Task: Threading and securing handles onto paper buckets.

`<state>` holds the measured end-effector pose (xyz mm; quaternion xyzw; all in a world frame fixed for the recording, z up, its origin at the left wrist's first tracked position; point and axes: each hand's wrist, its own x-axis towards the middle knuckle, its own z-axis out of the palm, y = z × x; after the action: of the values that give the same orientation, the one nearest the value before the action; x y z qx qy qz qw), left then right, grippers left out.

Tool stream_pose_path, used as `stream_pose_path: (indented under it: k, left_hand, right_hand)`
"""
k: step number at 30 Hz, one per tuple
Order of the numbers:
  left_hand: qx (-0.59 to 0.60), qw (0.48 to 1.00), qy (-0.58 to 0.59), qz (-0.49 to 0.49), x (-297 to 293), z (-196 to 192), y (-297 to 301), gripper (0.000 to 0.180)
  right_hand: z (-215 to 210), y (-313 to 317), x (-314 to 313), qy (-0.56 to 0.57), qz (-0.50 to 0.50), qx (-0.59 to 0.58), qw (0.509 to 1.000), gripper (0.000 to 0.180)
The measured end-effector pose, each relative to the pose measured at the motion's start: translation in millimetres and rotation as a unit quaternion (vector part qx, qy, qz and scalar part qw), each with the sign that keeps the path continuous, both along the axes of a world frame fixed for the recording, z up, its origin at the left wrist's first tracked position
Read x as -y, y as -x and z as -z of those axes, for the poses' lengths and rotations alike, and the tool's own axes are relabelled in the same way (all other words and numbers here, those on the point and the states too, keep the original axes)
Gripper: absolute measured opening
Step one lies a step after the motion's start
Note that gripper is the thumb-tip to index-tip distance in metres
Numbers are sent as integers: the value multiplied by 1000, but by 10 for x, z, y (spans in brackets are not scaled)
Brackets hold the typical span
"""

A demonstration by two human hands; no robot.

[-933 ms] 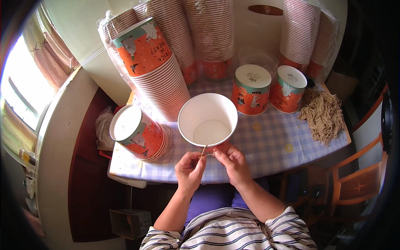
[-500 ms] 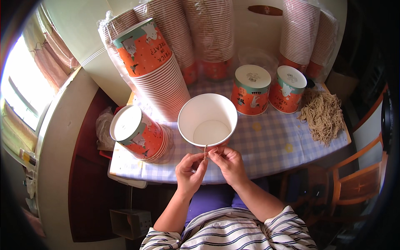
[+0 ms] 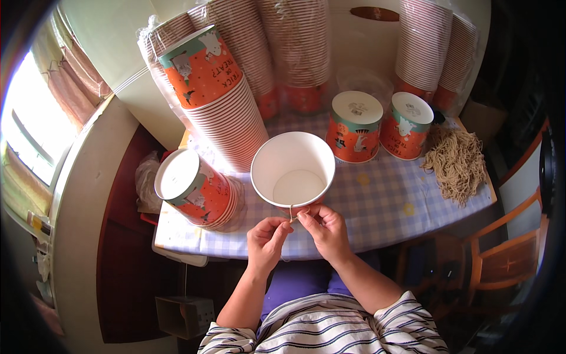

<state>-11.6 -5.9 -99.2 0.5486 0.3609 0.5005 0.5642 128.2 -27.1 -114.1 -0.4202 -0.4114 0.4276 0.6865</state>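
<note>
A white-lined orange paper bucket stands upright, mouth up, at the near middle of the table. A thin beige string loops over the near rim and comes down the outside to a small knot. My left hand pinches the string between thumb and forefinger, just below the rim. Opposite it, my right hand also pinches string, its fingertips close against the bucket's near side. The fingers hide part of the string.
A blue-checked tablecloth covers the table. Stacked buckets and a shorter stack stand left. Two upside-down buckets, one green-banded bucket nearer the middle, stand right of centre. A beige string heap lies right; bagged stacks line the back.
My fingertips have drawn slightly apart, the left ones a little lower, and the knot in the string shows more. The bucket has barely shifted.
</note>
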Motion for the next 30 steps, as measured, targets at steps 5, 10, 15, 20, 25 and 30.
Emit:
stream_pose_path:
  k: [5,10,15,20,25,30]
  left_hand:
    - [39,999,7,30,3,-72,-33,15]
    - [-25,999,-31,5,-32,-27,-72,15]
    - [-22,999,-30,-7,-19,-43,-64,11]
    - [38,999,34,3,-15,-29,-21,10]
    - [53,997,54,11,-25,2,11,10]
    - [38,999,36,8,-11,13,-20,12]
  right_hand:
    - [12,-1,0,-2,2,-1,1000,12]
    - [-45,-35,39,44,-51,7,998,10]
    - [5,-13,16,23,-23,4,999,11]
    - [-4,3,7,1,-3,8,1000,13]
    - [4,-10,0,-5,-1,2,1000,15]
    - [-16,-21,5,-5,-2,10,1000,15]
